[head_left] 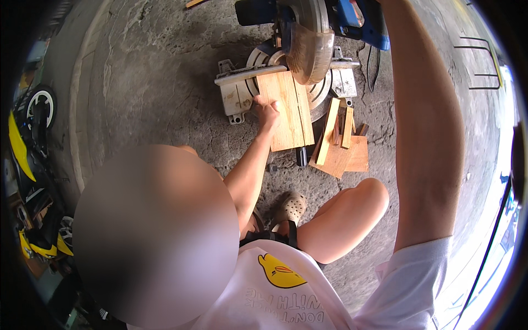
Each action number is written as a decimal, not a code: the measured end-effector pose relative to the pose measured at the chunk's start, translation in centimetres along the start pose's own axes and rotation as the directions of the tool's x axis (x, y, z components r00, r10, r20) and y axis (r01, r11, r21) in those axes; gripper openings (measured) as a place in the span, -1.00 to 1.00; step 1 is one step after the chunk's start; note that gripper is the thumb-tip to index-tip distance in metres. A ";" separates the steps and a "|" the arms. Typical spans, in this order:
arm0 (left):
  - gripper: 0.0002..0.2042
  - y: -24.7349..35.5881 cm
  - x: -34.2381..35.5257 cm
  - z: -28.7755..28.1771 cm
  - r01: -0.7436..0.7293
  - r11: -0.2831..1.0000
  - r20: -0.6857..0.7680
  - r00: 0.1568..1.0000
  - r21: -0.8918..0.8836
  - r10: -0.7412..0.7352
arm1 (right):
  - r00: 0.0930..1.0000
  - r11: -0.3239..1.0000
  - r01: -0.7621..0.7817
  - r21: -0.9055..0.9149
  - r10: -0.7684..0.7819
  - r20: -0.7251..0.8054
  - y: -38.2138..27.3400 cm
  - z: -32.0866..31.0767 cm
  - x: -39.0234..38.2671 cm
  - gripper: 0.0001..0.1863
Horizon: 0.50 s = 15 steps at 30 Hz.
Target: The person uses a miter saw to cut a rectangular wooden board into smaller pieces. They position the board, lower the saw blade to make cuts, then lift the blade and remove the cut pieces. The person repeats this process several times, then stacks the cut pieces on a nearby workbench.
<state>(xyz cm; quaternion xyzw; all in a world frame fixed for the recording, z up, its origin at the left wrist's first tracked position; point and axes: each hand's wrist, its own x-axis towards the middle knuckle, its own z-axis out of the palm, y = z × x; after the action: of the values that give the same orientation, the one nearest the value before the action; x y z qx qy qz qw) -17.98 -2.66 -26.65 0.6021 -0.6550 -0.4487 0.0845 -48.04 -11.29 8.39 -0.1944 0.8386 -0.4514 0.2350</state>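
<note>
My left hand (268,113) grips the left edge of a light wooden board (284,124), thumb on top. The board lies on the base of a blue miter saw (312,47), its far end against the metal fence (250,75). A thin dark line runs lengthwise near the board's right side; I cannot tell if it is a cut or a mark. Above the board's far right part is the saw's cloudy blade guard (314,58). My right arm (426,121) reaches up toward the saw's blue handle (377,30), but the hand is beyond the top edge.
Several wood strips and offcuts (344,157) lie right of the saw. A black cord (374,71) trails on the cracked concrete floor (159,93). My shoe (291,206) and bent knee are close to the board. A yellow-and-black motorcycle (33,137) stands far left.
</note>
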 end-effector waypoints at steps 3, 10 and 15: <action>-0.45 0.0 -0.1 0.1 -0.028 0.999 -0.001 1.000 -0.024 0.028 | 1.000 0.999 0.024 -0.029 -0.025 -0.016 0.4 -0.2 0.5 -0.59; -0.43 -0.4 -0.2 0.1 -0.047 0.998 -0.013 0.999 -0.051 0.046 | 0.999 0.999 0.033 -0.025 -0.032 0.042 1.5 -0.5 1.6 -0.57; -0.44 -0.6 -0.4 0.4 -0.114 0.993 -0.078 0.991 -0.028 0.112 | 0.994 0.998 0.049 0.046 -0.053 0.096 2.4 -0.7 2.7 -0.54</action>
<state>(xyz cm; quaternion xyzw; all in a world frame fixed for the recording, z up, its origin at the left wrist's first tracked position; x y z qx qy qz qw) -17.73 -2.03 -27.16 0.5794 -0.6770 -0.4303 0.1444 -50.90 -11.05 6.06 -0.2324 0.8108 -0.4656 0.2681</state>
